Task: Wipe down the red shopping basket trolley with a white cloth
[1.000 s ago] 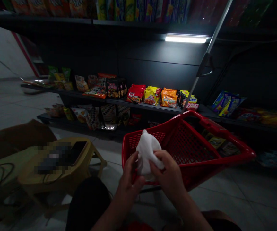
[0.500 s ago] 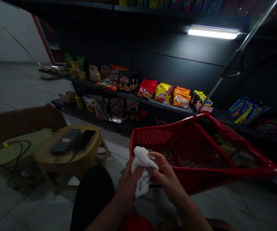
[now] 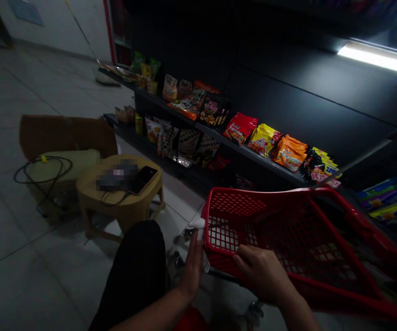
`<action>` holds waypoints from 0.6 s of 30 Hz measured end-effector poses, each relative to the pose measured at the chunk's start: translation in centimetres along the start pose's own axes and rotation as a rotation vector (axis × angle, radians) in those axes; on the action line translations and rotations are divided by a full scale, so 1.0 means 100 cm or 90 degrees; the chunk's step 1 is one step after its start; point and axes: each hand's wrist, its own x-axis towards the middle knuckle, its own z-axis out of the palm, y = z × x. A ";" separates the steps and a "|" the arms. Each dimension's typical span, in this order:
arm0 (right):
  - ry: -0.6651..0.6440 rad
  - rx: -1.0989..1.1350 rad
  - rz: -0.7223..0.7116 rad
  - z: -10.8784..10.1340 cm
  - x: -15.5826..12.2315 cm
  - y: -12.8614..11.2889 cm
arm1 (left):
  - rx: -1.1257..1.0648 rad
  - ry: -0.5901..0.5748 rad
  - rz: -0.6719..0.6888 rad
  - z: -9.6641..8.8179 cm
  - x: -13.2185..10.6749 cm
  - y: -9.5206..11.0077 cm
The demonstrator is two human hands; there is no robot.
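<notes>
Leftmost, a black cable (image 3: 67,159) lies looped over a pale box (image 3: 84,160), with brown cardboard (image 3: 67,135) standing behind it. Just beside that is a yellowish stool (image 3: 155,195), bearing a pixelated dark item (image 3: 118,172) and, close to it, a phone (image 3: 145,178). A dark-clad knee (image 3: 139,257) comes next, near the stool. Beyond it, green bags (image 3: 143,63) stand at the left end of a dark shelf (image 3: 215,132); patterned bags (image 3: 187,141) sit on the level below.

The hands are apart. The left hand (image 3: 192,266) is held flat, fingers straight, laid over a white cloth (image 3: 198,223) against the outside of the left end of a red cart (image 3: 253,192). The cloth shows past the fingertips and again below the hand; the rest is hidden. To the right, the right hand (image 3: 263,271) is clamped on the cart's near rim, fingers curled over it.

Behind the cart, along the shelf, run red packets (image 3: 241,128), yellow packets (image 3: 263,139), orange packets (image 3: 290,152) and black-and-yellow packets (image 3: 322,166). A slanting pole (image 3: 364,158) rises past them. Farther right are blue bags (image 3: 388,195), with a lit lamp (image 3: 379,57) above.
</notes>
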 end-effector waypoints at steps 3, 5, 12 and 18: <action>0.002 -0.030 -0.032 0.003 -0.007 0.012 | -0.023 0.012 0.053 0.015 0.028 0.014; 0.021 -0.050 -0.037 0.007 -0.011 0.021 | -0.065 -0.020 0.049 0.023 0.049 0.021; 0.087 -0.092 -0.096 0.018 -0.039 0.055 | 0.046 -0.019 0.066 0.026 0.009 -0.038; 0.087 -0.073 -0.131 0.015 -0.067 0.068 | 0.052 -0.044 0.093 0.042 0.072 -0.036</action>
